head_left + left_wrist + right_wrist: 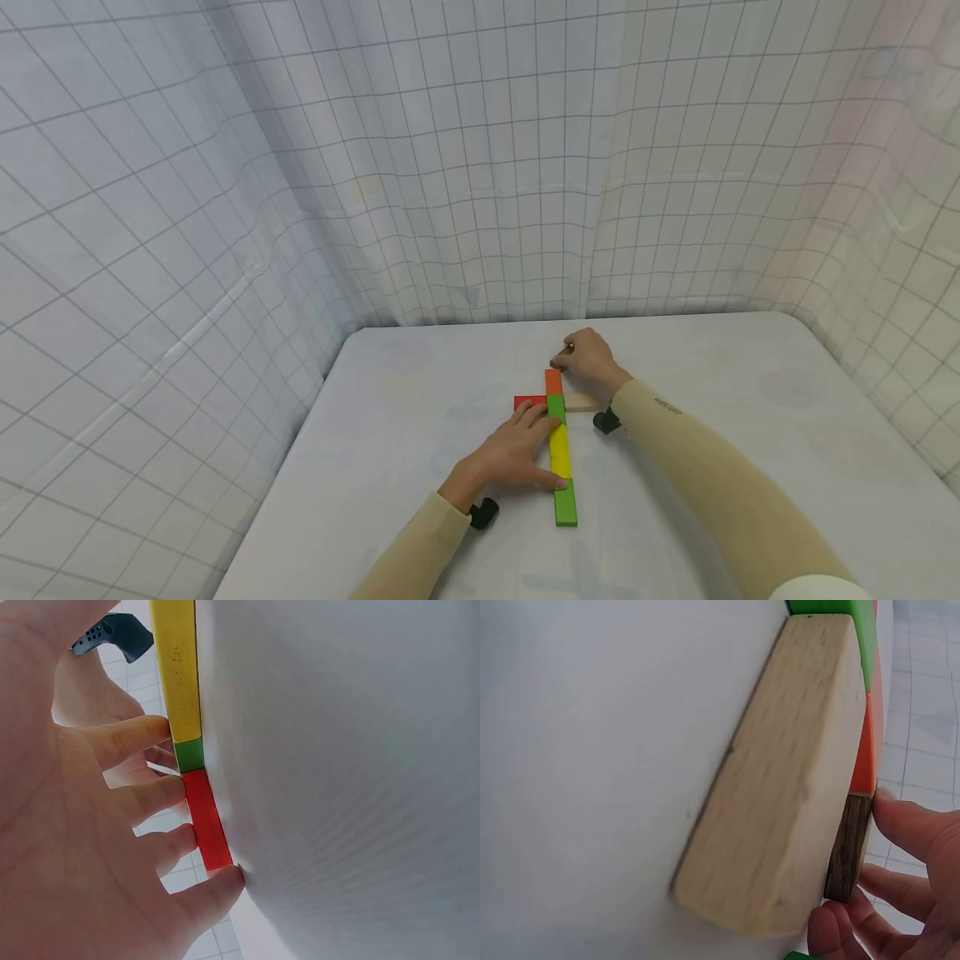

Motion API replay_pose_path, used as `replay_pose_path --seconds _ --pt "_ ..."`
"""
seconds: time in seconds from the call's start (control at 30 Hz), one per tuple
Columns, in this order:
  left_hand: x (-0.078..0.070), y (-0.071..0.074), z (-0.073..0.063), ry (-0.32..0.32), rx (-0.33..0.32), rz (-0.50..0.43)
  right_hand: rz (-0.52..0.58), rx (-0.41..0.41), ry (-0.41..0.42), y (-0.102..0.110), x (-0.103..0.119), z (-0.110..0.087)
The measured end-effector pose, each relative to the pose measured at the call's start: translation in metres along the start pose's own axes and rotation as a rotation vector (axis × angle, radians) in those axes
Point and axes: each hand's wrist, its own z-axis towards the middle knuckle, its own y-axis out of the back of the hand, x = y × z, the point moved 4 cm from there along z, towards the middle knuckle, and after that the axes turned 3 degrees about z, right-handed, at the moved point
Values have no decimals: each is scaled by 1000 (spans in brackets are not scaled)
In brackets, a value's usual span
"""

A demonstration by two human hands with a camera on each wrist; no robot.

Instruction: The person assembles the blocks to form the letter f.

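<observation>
Flat blocks form a cross on the white table. Its long bar runs from an orange block through a green block and a yellow block to a near green block. A red block forms the left arm, a pale wooden block the right. My left hand lies along the left side, spread fingers touching the red and green blocks, thumb where yellow meets near green. At the far end my right hand pinches a dark brown wooden block against the orange block's end.
The white tabletop has rounded far corners. Gridded white curtains hang behind it and on both sides. A black wrist camera sits under the left wrist, and another black camera under the right.
</observation>
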Motion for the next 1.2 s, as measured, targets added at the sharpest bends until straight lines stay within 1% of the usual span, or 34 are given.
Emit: replay_pose_path --seconds 0.23,0.37,0.63,0.8,1.0,1.1,1.2 --pt "0 -1 0 -4 -2 -1 24 -6 -26 0 1 -4" --pt "-1 1 0 -1 -1 -6 2 -22 -16 3 2 -4" --pt "0 1 0 15 5 -12 -71 -20 42 16 8 -2" --pt "1 -1 1 23 8 -8 -102 -3 91 27 10 -8" --pt "2 -2 0 21 9 -7 -159 8 157 39 6 -15" --pt "2 -2 0 20 9 -7 -178 23 165 44 1 -17" --pt "2 -2 0 21 10 -2 -190 48 154 48 -4 -19"
